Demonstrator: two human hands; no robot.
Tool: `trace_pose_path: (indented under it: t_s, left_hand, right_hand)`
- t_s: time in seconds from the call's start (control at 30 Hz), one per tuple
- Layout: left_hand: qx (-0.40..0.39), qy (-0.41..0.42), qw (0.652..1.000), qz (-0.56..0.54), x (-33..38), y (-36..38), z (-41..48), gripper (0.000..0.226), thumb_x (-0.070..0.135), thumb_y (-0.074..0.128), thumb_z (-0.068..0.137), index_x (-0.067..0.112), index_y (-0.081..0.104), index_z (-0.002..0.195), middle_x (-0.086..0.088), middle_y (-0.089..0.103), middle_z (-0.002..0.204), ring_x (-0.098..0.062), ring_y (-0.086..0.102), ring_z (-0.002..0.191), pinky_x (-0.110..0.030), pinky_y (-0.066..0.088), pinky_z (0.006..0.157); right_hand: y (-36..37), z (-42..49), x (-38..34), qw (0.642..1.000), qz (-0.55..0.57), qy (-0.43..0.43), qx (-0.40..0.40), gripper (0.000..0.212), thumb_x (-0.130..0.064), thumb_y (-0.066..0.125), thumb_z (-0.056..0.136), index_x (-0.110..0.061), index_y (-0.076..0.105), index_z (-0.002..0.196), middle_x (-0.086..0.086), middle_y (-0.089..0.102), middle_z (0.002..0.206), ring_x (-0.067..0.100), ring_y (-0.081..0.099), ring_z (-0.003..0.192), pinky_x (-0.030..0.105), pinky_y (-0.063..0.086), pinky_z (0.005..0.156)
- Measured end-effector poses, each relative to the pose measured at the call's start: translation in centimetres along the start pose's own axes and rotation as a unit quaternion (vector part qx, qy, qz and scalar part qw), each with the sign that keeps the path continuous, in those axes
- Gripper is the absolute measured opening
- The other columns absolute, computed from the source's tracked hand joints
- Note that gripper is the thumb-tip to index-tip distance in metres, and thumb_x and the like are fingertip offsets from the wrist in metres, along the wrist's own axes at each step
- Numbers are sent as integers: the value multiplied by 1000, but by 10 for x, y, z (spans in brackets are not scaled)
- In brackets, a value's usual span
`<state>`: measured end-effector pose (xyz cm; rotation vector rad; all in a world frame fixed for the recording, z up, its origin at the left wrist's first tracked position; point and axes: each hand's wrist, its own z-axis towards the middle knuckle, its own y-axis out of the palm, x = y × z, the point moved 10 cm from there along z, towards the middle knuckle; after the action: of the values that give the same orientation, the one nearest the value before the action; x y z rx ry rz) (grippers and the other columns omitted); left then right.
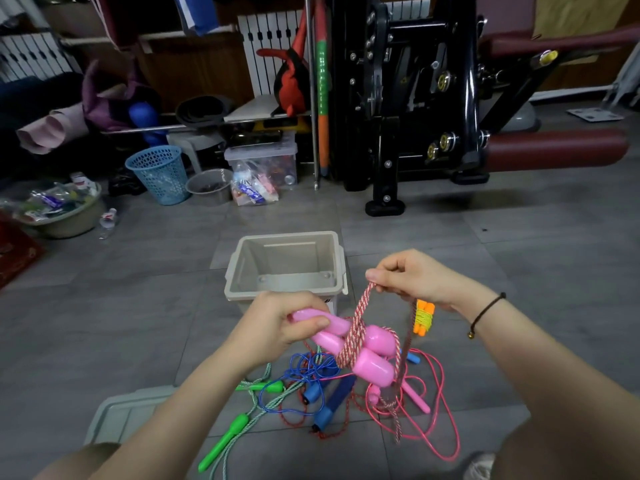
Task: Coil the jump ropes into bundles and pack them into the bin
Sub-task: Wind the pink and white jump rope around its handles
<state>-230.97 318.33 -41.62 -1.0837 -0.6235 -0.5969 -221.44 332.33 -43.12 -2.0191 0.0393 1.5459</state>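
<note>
Pink-handled jump rope (360, 344) above the floor pile, near the empty bin (285, 268): left hand (280, 323) clamps handles together, right hand (412, 275) pinches cord taut for wrapping.

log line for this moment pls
step: wrapping cord round pink handles | left hand: holds handles | right hand: pulls red-white cord | bin: empty

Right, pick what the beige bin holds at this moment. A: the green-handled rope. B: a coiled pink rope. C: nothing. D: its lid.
C: the beige bin shows only a bare floor inside, while the left hand and right hand wrap the red-and-white rope around the pink handles.
</note>
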Motion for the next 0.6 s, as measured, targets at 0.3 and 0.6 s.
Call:
trace_pose_path:
  t_s: [0.3,0.6]
  left_hand:
    - [230,-173,898,-333,-22,-31,-15,33,50,60,72,17,66,71,1,58,53,-8,49,44,-18,37,42]
    - [439,-259,860,12,-52,-103,-27,23,37,58,91,20,66,78,2,61,55,-2,57,51,-26,41,59]
  right_hand:
    - [22,2,-7,991,120,-53,29,26,-17,64,87,-25,67,63,-11,49,48,-2,39,43,15,32,46]
    - [81,-14,-33,988,0,-69,-140,26,-21,40,101,-15,64,92,-5,51,51,5,36,36,19,32,41]
